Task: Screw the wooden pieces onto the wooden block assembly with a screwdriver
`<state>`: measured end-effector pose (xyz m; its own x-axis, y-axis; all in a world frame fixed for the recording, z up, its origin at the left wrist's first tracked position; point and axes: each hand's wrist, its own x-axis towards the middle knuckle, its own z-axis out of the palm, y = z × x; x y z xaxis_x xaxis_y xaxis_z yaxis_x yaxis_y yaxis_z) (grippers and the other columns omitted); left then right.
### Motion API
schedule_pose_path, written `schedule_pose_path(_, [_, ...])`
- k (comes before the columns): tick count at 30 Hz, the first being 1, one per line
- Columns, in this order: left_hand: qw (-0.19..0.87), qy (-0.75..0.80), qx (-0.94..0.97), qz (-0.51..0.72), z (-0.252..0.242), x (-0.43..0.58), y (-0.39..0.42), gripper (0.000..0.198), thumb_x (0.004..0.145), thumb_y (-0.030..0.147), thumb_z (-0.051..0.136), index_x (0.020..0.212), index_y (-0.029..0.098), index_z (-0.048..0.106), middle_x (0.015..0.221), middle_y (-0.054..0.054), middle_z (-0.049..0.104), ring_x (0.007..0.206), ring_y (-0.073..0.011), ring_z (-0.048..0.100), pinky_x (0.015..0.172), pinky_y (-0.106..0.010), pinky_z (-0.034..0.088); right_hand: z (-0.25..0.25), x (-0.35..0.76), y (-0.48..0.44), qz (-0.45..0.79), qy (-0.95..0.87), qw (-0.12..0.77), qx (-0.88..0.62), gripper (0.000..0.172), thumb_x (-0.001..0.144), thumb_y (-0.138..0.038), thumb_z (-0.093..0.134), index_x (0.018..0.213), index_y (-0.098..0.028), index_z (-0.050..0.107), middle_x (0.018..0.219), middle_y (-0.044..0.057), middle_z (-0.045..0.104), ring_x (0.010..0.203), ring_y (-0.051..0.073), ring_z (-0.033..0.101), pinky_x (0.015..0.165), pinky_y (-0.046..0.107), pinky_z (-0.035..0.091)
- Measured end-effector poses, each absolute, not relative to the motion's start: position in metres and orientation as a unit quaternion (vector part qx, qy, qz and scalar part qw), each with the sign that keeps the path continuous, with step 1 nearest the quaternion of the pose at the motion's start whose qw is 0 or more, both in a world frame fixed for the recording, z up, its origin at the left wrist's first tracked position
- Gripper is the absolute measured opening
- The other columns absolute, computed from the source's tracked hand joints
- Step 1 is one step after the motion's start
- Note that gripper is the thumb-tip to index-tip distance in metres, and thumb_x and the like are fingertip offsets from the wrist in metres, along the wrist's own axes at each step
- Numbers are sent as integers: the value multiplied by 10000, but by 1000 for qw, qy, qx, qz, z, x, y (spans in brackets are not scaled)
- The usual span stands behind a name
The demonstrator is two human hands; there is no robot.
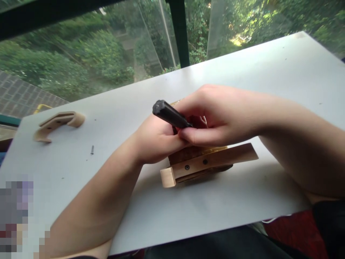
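A black-handled screwdriver [171, 114] slants up to the left out of my right hand [215, 117], whose thumb and fingers are closed around it. Its tip is hidden behind the hands. My left hand [152, 138] is bent in beside the right one, thumb pressed close to the screwdriver; its other fingers are out of sight. Under both hands lies a brown wooden block [180, 154], mostly covered. Along its near side runs a lighter wooden strip [226, 155] with two dark screw heads in it and a pale curved end at the left.
At the table's left lies a curved wooden piece [59, 124] with two dark spots in it. A loose screw [92, 149] stands or lies nearer to me. The white table [269, 79] reaches to a window. Small specks dot its top, and its front edge is close to my lap.
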<state>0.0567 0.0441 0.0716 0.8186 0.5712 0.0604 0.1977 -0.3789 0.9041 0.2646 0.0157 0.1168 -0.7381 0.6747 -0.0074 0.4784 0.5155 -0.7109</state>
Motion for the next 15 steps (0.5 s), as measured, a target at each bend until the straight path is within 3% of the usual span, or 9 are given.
schedule_pose_path(15, [517,239,800,186,72,59,43,242,928,370,698,1042,203,830,1087,36,840,1045,-74,793,923,-102,645,117,265,16,364,-857,144,-336,158,986,-209,579,998,-109,701,761,-25,588,685,-6,383,657,210,249])
